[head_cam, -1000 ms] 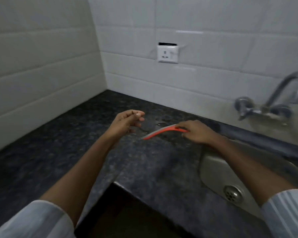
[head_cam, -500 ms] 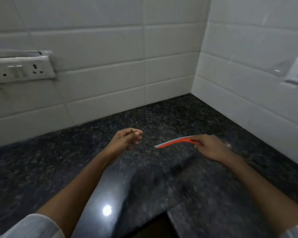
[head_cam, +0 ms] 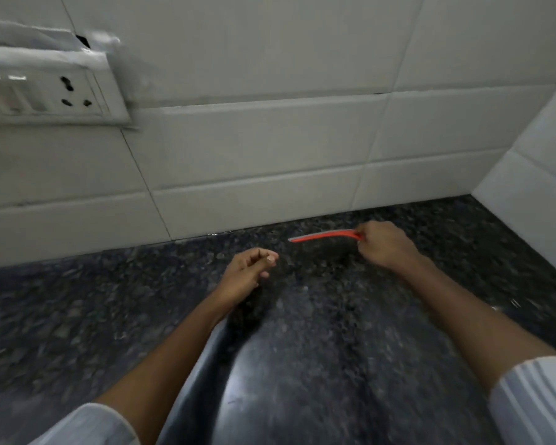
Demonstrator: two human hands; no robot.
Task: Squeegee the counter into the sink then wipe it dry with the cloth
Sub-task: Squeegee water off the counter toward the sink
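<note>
Right hand (head_cam: 386,246) curled tight round the handle end of the red squeegee (head_cam: 324,235) — blade reaching out to the left, low over the dark speckled counter (head_cam: 334,364), near the foot of the white tiled wall (head_cam: 270,149); touching the stone or just above it, impossible to tell. Left hand (head_cam: 245,273) just beside and nearer the body, fingers loosely curled, thumb against fingertips, holding nothing, hovering over the counter. Pale striped sleeves (head_cam: 533,399) at both lower corners. Glossy sheen on the counter between the forearms. Up on the wall at far left — a white socket panel (head_cam: 50,91), blurred. Second tiled wall meeting the first at far right.
</note>
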